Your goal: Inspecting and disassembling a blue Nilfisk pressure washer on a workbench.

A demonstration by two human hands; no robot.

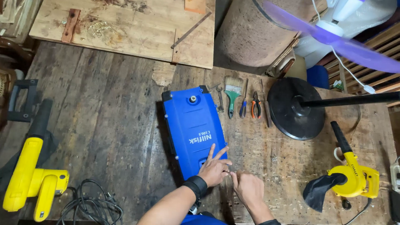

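A blue plastic machine housing [193, 129] lies flat on the worn wooden workbench [103, 118], a small metal fitting at its far end. My left hand [214, 168] rests on the housing's near right corner, with the forefinger stretched out along it. My right hand [247, 186] sits just to the right on the bench, fingers pinched together toward the left hand. Something small seems to pass between the two hands, too tiny to identify. Both wrists wear black bands.
A paintbrush [232, 93], screwdriver [243, 104], pliers [256, 107] and a wrench lie beyond the housing. A fan's black round base [293, 108] stands at right, its purple blades above. Yellow blowers lie at left [30, 175] and right [351, 176]. Black cable coils at front left.
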